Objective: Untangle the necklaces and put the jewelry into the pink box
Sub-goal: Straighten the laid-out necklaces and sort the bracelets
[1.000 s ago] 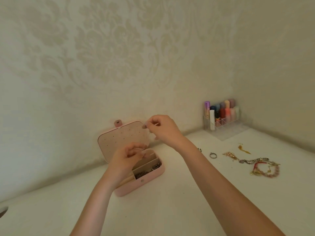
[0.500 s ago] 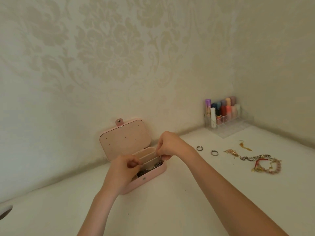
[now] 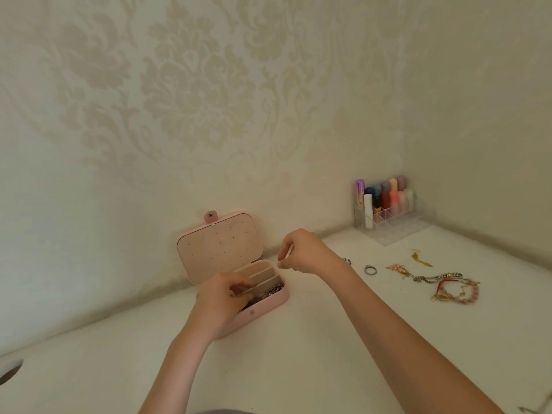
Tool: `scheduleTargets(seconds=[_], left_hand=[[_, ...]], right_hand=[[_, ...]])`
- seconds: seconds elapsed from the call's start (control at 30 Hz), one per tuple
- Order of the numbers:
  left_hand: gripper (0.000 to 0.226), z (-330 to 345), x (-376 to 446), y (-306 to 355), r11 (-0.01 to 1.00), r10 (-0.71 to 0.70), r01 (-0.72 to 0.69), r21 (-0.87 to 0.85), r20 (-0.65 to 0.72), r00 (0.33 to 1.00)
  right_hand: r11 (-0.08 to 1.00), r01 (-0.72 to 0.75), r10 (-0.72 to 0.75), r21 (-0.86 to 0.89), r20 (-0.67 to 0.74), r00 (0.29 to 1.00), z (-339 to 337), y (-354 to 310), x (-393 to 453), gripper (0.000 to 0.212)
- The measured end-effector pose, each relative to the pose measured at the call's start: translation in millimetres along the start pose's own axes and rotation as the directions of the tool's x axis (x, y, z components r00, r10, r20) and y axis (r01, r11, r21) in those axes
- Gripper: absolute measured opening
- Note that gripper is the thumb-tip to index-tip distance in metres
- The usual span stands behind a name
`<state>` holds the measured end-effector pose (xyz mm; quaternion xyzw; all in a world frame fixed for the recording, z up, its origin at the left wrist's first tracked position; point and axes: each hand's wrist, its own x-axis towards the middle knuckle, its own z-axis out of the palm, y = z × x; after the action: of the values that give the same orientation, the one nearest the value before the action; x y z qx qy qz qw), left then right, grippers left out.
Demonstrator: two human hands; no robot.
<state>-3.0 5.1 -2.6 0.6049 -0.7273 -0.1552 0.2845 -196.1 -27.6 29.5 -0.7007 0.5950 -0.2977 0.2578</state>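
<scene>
The pink box (image 3: 270, 303) stands open near the wall, its dotted lid (image 3: 221, 246) leaning back. A dark chain (image 3: 273, 289) lies in its front compartment. My left hand (image 3: 219, 303) reaches into the box's left end, fingers curled and pinching a fine necklace. My right hand (image 3: 309, 252) hovers just right of the box with thumb and fingertips pinched together; the chain there is too thin to make out. On the table to the right lie a ring (image 3: 370, 269), a gold earring (image 3: 421, 258) and a tangle of chains and bracelets (image 3: 448, 283).
A clear organizer with coloured cosmetic tubes (image 3: 385, 204) stands in the back right corner. A second ring (image 3: 346, 260) peeks out behind my right wrist. Patterned walls close off the back and right. A dark hole (image 3: 10, 373) shows at the table's left edge.
Both hands came down from in front of the lid to the box. The left hand sank into the box; the right hand then drew away to the right.
</scene>
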Motion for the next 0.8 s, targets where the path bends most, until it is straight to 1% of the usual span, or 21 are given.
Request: scheduleTargets(seconds=[0.03, 0.1, 0.13, 0.17, 0.23, 0.27, 0.37, 0.43, 0.47, 0.53, 0.57, 0.67, 0.73, 0.8], left_hand=[[0.035, 2, -2, 5, 1.0, 0.007, -0.007, 0.021, -0.019, 1.0], [0.019, 6, -7, 25, 0.998, 0.037, -0.034, 0.061, -0.06, 0.997], [0.013, 10, -11, 36, 0.996, 0.08, -0.077, 0.045, -0.08, 0.994], [0.017, 17, -12, 45, 0.99, 0.137, -0.138, -0.009, -0.076, 0.988], [0.032, 34, -14, 65, 0.959, 0.246, -0.249, -0.133, -0.043, 0.968], [0.034, 45, -15, 75, 0.944, 0.279, -0.278, -0.177, -0.018, 0.96], [0.029, 83, -28, 112, 0.895, 0.373, -0.344, -0.284, 0.051, 0.926], [0.023, 109, -45, 142, 0.844, 0.469, -0.398, -0.36, 0.132, 0.873], [0.022, 120, -55, 157, 0.821, 0.513, -0.422, -0.384, 0.174, 0.84], [0.024, 141, -71, 181, 0.78, 0.585, -0.457, -0.427, 0.24, 0.775], [0.026, 149, -80, 193, 0.765, 0.612, -0.467, -0.443, 0.275, 0.741], [0.034, 169, -105, 217, 0.728, 0.676, -0.482, -0.488, 0.388, 0.627], [0.038, 181, -114, 224, 0.705, 0.708, -0.533, -0.467, 0.424, 0.565], [0.041, 187, -117, 223, 0.696, 0.718, -0.576, -0.429, 0.448, 0.533]], right_hand=[[1.0, 0.005, -0.005, 0.003, -0.012, 1.0, -4, 2, -6, 0.021], [1.0, 0.006, -0.005, 0.007, -0.044, 0.999, -14, 8, -22, 0.007], [1.0, -0.002, 0.003, 0.006, -0.06, 0.998, -21, 13, -33, 0.005], [1.0, -0.019, 0.019, 0.001, -0.076, 0.997, -28, 18, -44, 0.005], [0.998, -0.07, 0.07, -0.002, -0.108, 0.992, -43, 33, -69, 0.005], [0.995, -0.096, 0.094, -0.006, -0.125, 0.988, -53, 41, -84, 0.006], [0.978, -0.199, 0.183, -0.055, -0.218, 0.959, -84, 72, -132, 0.007], [0.957, -0.277, 0.24, -0.084, -0.304, 0.922, -104, 96, -165, 0.007], [0.944, -0.319, 0.271, -0.09, -0.344, 0.899, -114, 108, -182, 0.009], [0.905, -0.415, 0.345, -0.087, -0.418, 0.84, -130, 132, -214, 0.007], [0.878, -0.469, 0.378, -0.094, -0.464, 0.801, -136, 142, -229, 0.008], [0.781, -0.613, 0.427, -0.125, -0.61, 0.668, -146, 167, -268, 0.022], [0.67, -0.726, 0.466, -0.155, -0.674, 0.573, -146, 176, -287, 0.028], [0.544, -0.819, 0.5, -0.184, -0.712, 0.492, -145, 177, -298, 0.029]])
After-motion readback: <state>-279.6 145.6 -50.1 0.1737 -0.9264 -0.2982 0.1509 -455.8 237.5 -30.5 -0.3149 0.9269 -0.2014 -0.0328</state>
